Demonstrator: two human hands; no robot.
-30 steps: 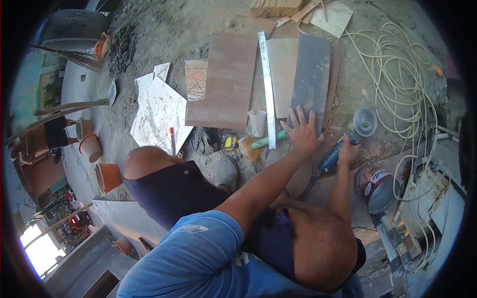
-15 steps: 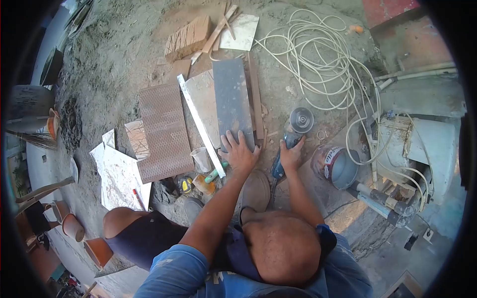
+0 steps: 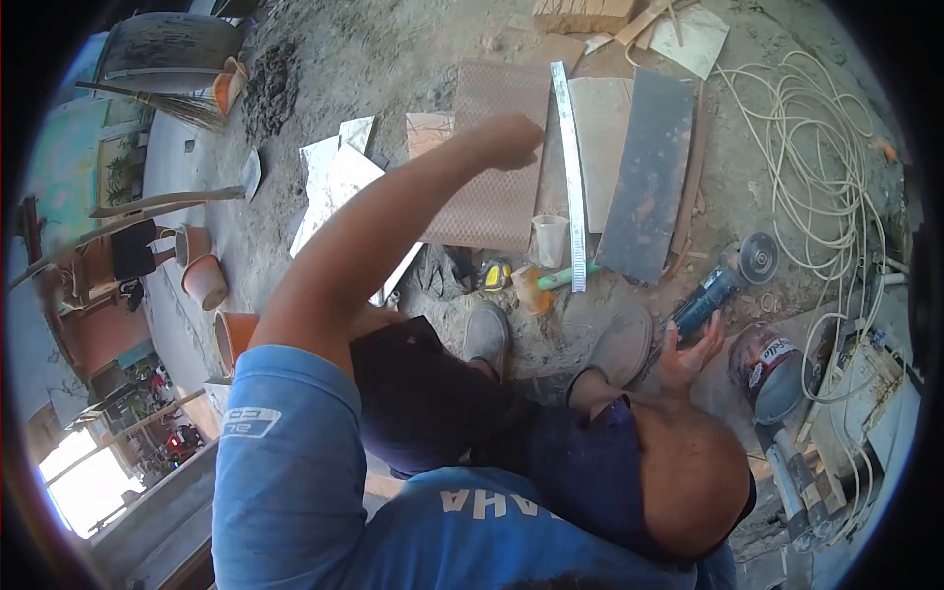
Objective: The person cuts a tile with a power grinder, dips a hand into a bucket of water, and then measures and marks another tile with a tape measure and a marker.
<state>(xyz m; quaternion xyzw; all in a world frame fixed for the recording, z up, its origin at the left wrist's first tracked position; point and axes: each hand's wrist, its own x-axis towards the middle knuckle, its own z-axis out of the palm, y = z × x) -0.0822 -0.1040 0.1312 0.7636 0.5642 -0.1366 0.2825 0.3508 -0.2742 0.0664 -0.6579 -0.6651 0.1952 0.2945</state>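
My left hand (image 3: 513, 141) is raised over the brown textured tile (image 3: 492, 211), its fingers curled; what they hold, if anything, is hidden. My right hand (image 3: 691, 356) has its fingers apart, palm partly turned up, at the rear end of an angle grinder (image 3: 710, 300). The grinder lies on the ground with its disc pointing away from me. A dark grey tile (image 3: 644, 177) lies between the hands, beside a tan tile (image 3: 602, 147) and a long silver straightedge (image 3: 570, 177). Near my shoes are a plastic cup (image 3: 551, 242), a yellow tape measure (image 3: 494, 275) and a green-handled tool (image 3: 566, 277).
A coil of pale cable (image 3: 816, 147) spreads at the right, above a labelled bucket (image 3: 777, 369). White broken tile pieces (image 3: 334, 182) lie left of the brown tile. A shovel (image 3: 197, 197), a broom (image 3: 187, 103) and flower pots (image 3: 205, 282) stand farther left.
The view has swung left. My left hand has come off the dark grey tile and moved left over the brown one. My right hand's fingers have loosened from around the grinder.
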